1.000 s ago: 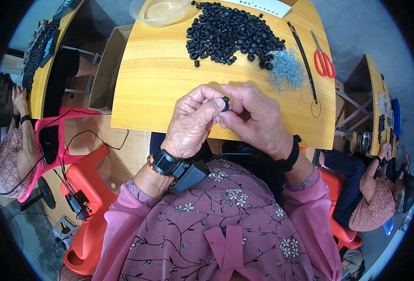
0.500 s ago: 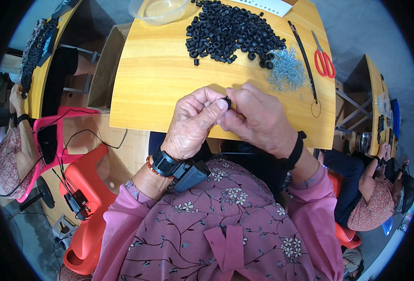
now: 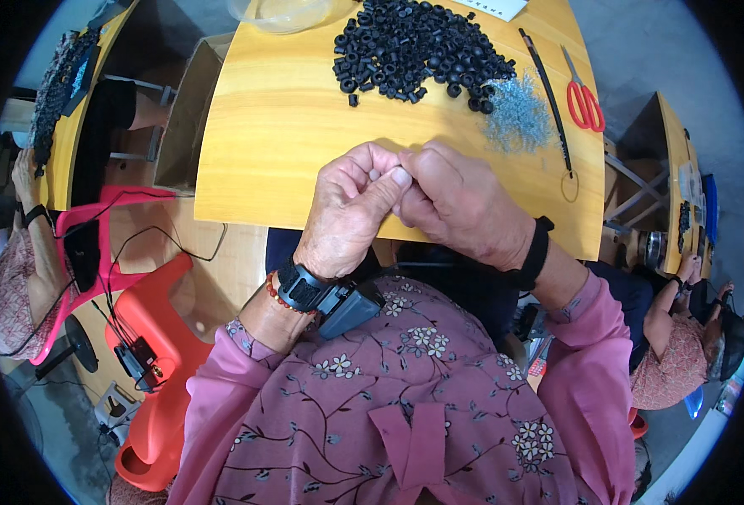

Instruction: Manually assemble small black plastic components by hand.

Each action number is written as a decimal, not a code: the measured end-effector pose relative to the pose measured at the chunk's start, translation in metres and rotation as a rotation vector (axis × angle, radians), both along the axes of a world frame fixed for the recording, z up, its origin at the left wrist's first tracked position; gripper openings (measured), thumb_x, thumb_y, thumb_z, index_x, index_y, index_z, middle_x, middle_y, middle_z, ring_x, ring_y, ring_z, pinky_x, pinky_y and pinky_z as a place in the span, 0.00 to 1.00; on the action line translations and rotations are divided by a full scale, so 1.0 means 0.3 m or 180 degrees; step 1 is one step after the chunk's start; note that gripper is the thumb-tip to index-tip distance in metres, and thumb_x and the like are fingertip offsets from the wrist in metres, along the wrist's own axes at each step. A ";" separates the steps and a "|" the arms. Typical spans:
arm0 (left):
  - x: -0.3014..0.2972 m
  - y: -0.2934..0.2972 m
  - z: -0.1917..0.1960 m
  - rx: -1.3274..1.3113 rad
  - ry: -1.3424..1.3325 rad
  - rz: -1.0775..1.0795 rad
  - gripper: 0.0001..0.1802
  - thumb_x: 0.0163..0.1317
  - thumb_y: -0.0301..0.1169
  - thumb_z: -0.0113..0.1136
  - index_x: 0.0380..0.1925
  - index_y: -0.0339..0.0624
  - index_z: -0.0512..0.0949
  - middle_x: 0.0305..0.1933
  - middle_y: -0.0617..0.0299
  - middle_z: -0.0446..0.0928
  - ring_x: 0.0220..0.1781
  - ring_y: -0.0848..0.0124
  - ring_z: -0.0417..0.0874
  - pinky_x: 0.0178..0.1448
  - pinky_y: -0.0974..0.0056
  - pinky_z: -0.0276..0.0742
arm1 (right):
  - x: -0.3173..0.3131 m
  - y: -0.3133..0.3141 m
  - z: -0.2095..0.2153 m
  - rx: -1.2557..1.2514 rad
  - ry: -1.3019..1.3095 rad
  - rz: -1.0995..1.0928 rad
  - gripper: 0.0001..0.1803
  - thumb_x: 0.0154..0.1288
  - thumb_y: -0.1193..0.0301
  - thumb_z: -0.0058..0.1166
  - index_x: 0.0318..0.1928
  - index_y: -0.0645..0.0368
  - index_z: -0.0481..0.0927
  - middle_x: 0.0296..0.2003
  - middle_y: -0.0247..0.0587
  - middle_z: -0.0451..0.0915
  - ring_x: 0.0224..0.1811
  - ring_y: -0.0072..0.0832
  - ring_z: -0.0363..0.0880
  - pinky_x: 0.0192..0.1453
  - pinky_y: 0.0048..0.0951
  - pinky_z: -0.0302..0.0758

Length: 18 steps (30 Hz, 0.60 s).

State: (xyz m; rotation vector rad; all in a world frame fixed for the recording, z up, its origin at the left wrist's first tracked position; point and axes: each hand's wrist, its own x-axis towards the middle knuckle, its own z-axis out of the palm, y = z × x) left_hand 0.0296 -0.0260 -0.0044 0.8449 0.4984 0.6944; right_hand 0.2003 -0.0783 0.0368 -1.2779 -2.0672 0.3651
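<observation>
Over the near edge of the table, my left hand and my right hand meet with their fingertips pressed together. My left thumb and forefinger are pinched; the small black part seen there half a second ago is now covered by the fingers. The right hand's fingers are curled closed against the left fingertips, and what they grip is hidden. Beyond the hands lies a heap of small black ring-shaped and cap-like parts. Beside it on the right is a pile of tiny pale, clear-looking pieces.
Right of the piles lie a thin black rod with a wire loop and red-handled scissors. A clear plastic bowl stands at the far left of the table. Other people sit at tables on both sides; a red stool is at left.
The small black part between my fingertips has gone out of sight behind them. My hands have shifted very slightly, staying pressed together.
</observation>
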 end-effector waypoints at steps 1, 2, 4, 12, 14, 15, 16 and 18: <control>0.001 0.004 0.003 -0.0116 -0.0149 -0.0022 0.07 0.73 0.29 0.57 0.43 0.35 0.76 0.39 0.60 0.81 0.37 0.75 0.83 0.45 0.69 0.81 | 0.002 0.001 0.003 0.0045 0.0027 -0.0047 0.12 0.61 0.74 0.61 0.41 0.62 0.72 0.30 0.45 0.71 0.28 0.44 0.77 0.31 0.41 0.76; 0.002 0.006 0.007 -0.0232 -0.0298 -0.0047 0.08 0.73 0.30 0.57 0.43 0.35 0.76 0.40 0.59 0.81 0.38 0.75 0.83 0.46 0.69 0.81 | 0.001 -0.002 0.010 -0.0098 0.0323 -0.0140 0.14 0.61 0.74 0.62 0.44 0.62 0.73 0.30 0.45 0.72 0.28 0.43 0.77 0.31 0.39 0.76; 0.003 0.013 0.014 -0.0498 -0.0445 -0.0040 0.08 0.73 0.30 0.57 0.44 0.36 0.77 0.41 0.57 0.82 0.39 0.73 0.84 0.47 0.68 0.82 | -0.008 -0.020 0.030 -0.0381 0.0917 -0.0318 0.18 0.60 0.74 0.64 0.50 0.64 0.75 0.30 0.46 0.75 0.27 0.40 0.78 0.31 0.36 0.77; -0.037 0.037 0.030 -0.0750 -0.0664 0.0164 0.07 0.73 0.28 0.55 0.45 0.38 0.78 0.39 0.52 0.84 0.36 0.67 0.87 0.41 0.62 0.86 | 0.079 -0.184 -0.006 -0.0527 0.0311 -0.0923 0.13 0.61 0.75 0.64 0.46 0.64 0.80 0.26 0.45 0.75 0.26 0.39 0.78 0.31 0.34 0.74; -0.077 0.079 0.055 -0.0221 -0.0529 0.0544 0.12 0.73 0.36 0.56 0.49 0.40 0.76 0.41 0.57 0.80 0.38 0.68 0.83 0.41 0.64 0.83 | 0.108 -0.217 -0.022 -0.0285 0.0175 -0.0897 0.11 0.62 0.76 0.63 0.44 0.64 0.81 0.26 0.45 0.75 0.26 0.39 0.78 0.31 0.35 0.74; -0.104 0.105 0.081 -0.0114 -0.0624 0.0787 0.12 0.72 0.36 0.57 0.48 0.40 0.77 0.42 0.58 0.80 0.43 0.69 0.82 0.47 0.64 0.81 | 0.120 -0.235 -0.026 -0.0289 0.0274 -0.1012 0.10 0.62 0.76 0.63 0.43 0.64 0.81 0.26 0.45 0.75 0.26 0.40 0.78 0.31 0.35 0.73; -0.149 0.153 0.083 -0.0053 -0.0612 0.1026 0.11 0.71 0.35 0.58 0.46 0.40 0.78 0.42 0.59 0.81 0.46 0.69 0.80 0.51 0.64 0.79 | 0.132 -0.254 -0.031 -0.0284 0.0384 -0.1122 0.09 0.62 0.76 0.63 0.42 0.64 0.81 0.26 0.45 0.76 0.26 0.40 0.78 0.31 0.35 0.73; -0.276 0.265 0.056 0.0125 -0.0495 0.1769 0.10 0.70 0.33 0.60 0.44 0.38 0.80 0.43 0.57 0.82 0.43 0.68 0.81 0.50 0.65 0.79 | 0.149 -0.274 -0.038 -0.0314 0.0529 -0.1305 0.08 0.62 0.77 0.62 0.41 0.64 0.82 0.27 0.45 0.76 0.27 0.40 0.78 0.31 0.35 0.73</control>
